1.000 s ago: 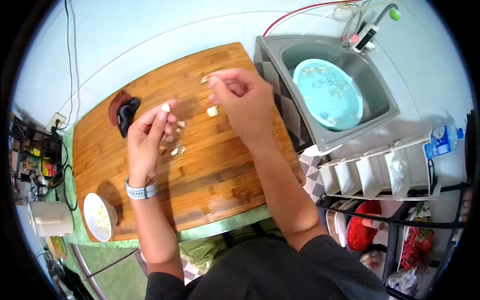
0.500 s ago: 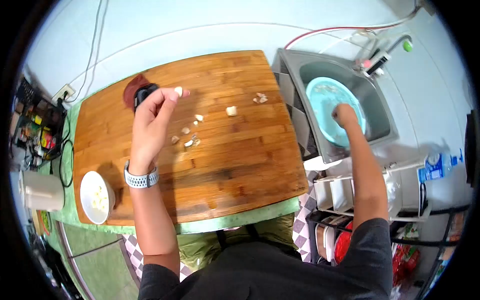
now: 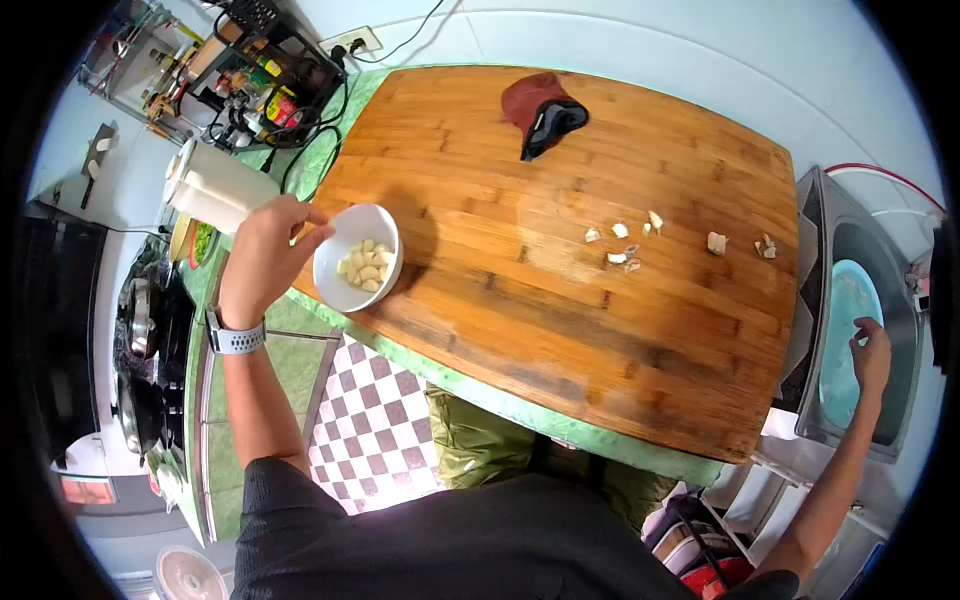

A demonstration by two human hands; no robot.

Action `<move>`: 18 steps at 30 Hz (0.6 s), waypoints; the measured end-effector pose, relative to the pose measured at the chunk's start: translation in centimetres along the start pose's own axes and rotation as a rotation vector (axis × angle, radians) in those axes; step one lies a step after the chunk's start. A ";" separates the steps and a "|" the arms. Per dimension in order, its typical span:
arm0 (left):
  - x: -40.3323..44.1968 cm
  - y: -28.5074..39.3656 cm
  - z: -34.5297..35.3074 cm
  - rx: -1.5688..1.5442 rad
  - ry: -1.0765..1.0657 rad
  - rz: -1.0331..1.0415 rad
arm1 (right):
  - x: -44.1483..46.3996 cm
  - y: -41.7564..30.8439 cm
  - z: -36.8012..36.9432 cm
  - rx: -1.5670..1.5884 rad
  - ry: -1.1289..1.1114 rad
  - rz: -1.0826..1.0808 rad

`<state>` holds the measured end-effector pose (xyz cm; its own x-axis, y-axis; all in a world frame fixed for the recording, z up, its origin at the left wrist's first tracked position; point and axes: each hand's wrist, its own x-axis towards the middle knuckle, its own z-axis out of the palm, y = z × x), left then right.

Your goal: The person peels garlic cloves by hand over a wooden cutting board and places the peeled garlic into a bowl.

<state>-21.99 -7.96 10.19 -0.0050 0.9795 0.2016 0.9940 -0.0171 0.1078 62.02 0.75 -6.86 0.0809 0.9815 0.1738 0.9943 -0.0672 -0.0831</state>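
Note:
My left hand [image 3: 275, 250], with a watch at the wrist, hangs over the left rim of a white bowl [image 3: 330, 285]. Its thumb and index fingertips are slightly apart, and no clove shows between them. Several peeled garlic cloves [image 3: 368, 268] lie inside the bowl. Far to the right, my right hand [image 3: 872, 355] is above a light-blue basin [image 3: 840, 385] in the sink, fingers apart and holding nothing visible. Unpeeled garlic [image 3: 717, 243] and scattered cloves with skins [image 3: 622, 257] rest on the wooden board [image 3: 480, 300]. More skins [image 3: 766, 246] sit near its right edge.
A dark red and black cloth item [image 3: 540, 110] lies at the board's back. The metal sink [image 3: 900, 390] adjoins on the right. Left of the board stand a cream pitcher [image 3: 222, 185], cables and a rack of bottles [image 3: 265, 100]. Pans [image 3: 140, 410] are farther left.
My view has swung left. My left hand has moved from above the board to the bowl, and the clove it pinched is no longer visible in it. My right hand's fingers have spread.

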 end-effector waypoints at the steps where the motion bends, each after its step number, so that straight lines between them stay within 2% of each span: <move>1: -0.5 -0.3 0.0 0.003 -0.048 -0.012 | 0.3 -0.5 -0.5 0.012 -0.018 0.026; 3: -0.7 0.0 0.2 0.014 -0.030 -0.045 | 0.5 -2.6 -1.8 0.009 0.028 -0.048; 6: -0.2 0.8 0.4 0.051 -0.013 -0.059 | 1.0 -6.5 -4.2 -0.010 0.073 0.033; 9: 1.1 2.6 0.6 -0.218 0.061 -0.042 | 0.7 -9.7 -6.9 -0.021 0.154 0.089; 11: 2.3 5.2 1.6 -0.597 0.108 -0.017 | 1.2 -9.6 -8.0 -0.003 0.206 0.053; 12: 2.6 7.5 2.3 -0.804 0.065 -0.002 | 1.4 -10.6 -8.4 0.003 0.245 0.068; 13: 3.7 13.3 3.3 -1.139 -0.045 -0.049 | 1.4 -13.0 -9.6 -0.011 0.281 0.033; 15: 5.5 18.2 6.4 -1.691 -0.325 -0.032 | 0.6 -18.9 -11.2 0.080 0.376 0.011; 16: 6.4 19.8 8.4 -1.992 -0.523 0.025 | 0.2 -21.7 -11.8 0.224 0.338 0.037; 17: 7.0 22.0 9.5 -2.116 -0.578 -0.061 | 0.1 -23.9 -11.3 0.293 0.405 -0.012; 18: 7.9 23.2 11.2 -2.258 -0.686 -0.037 | 0.0 -26.3 -10.9 0.500 0.388 -0.014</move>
<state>2.27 1.59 3.39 0.4827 0.8758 -0.0016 -0.6368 0.3523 0.6858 36.64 0.56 6.04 0.1807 0.8388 0.5135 0.8501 0.1293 -0.5105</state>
